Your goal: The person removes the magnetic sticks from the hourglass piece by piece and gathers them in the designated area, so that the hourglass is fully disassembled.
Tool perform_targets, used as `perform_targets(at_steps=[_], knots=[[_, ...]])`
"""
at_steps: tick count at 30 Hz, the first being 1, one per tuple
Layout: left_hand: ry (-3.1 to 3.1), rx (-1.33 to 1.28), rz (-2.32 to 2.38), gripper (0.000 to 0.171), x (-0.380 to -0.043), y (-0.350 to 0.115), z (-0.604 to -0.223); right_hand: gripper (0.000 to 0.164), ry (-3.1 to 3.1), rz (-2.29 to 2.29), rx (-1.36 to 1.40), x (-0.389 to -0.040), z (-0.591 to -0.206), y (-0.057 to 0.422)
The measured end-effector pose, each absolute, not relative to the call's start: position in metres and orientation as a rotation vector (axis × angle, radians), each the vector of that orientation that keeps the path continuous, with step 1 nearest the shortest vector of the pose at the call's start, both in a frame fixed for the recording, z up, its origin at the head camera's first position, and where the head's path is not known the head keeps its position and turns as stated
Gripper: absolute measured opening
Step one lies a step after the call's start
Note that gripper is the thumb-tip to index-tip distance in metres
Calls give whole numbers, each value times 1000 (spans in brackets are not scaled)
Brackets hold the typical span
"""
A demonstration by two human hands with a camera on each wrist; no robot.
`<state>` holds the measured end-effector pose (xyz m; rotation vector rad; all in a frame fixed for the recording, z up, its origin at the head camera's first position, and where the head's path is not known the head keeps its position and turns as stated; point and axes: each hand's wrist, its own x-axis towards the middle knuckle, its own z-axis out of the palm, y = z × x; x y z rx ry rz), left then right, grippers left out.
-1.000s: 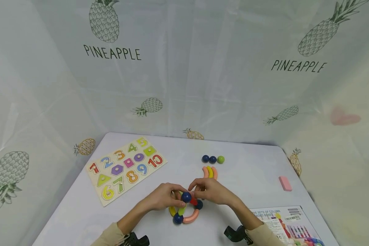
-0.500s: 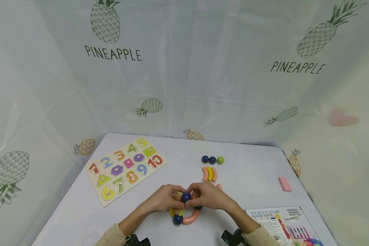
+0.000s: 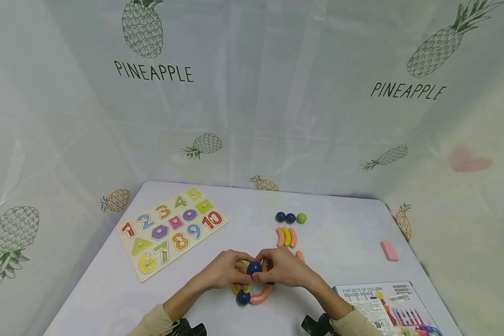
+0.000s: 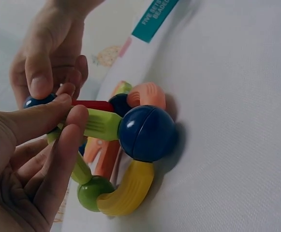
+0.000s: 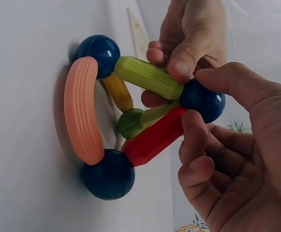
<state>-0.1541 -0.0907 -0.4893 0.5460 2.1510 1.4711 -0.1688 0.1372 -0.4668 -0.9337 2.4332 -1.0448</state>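
A small pyramid of magnetic balls and rods stands on the table between the two hands. Its top is a blue ball (image 5: 203,101), pinched by the right hand (image 3: 286,268) between thumb and fingers. The left hand (image 3: 227,269) pinches a straight lime rod (image 5: 147,77) just below that ball. A red rod (image 5: 157,135) also slopes up to the top, close to the right fingers. Lower down, a curved peach rod (image 5: 80,108), a curved yellow rod (image 4: 130,191) and a green ball (image 4: 94,193) belong to the base ring. Fingers partly cover the upper joints.
Beyond the hands lie a row of two blue balls and a green ball (image 3: 301,218), and several curved rods (image 3: 286,237). A number puzzle board (image 3: 174,231) is at left. A pink block (image 3: 389,251) and a printed box (image 3: 388,305) are at right.
The right hand has shifted slightly left and down, from the red rod onto the top blue ball. A peach rod behind it has come into view. The left hand has hardly moved.
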Motion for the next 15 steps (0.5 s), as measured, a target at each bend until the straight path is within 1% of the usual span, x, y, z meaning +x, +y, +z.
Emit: perform_targets(at_steps=[15], knots=[[2187,569,1460,44,-157,-90,-492,24,2406,-1091,-886,-172,-466,140]])
